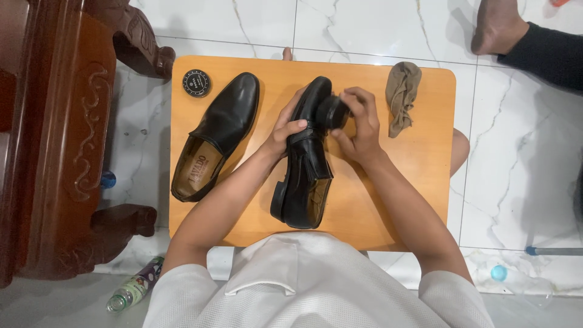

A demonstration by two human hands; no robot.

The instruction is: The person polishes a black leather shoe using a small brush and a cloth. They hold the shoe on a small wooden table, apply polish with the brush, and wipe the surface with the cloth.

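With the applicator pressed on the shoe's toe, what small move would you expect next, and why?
Probably a short rubbing stroke along the toe. The right hand presses a round black applicator against the shoe, which the left hand steadies, tilted on the orange table.

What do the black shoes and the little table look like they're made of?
Both the held shoe and the lying shoe look like smooth black leather with a soft sheen, possibly synthetic. The table looks like orange-toned wood or laminate; no clear grain shows.
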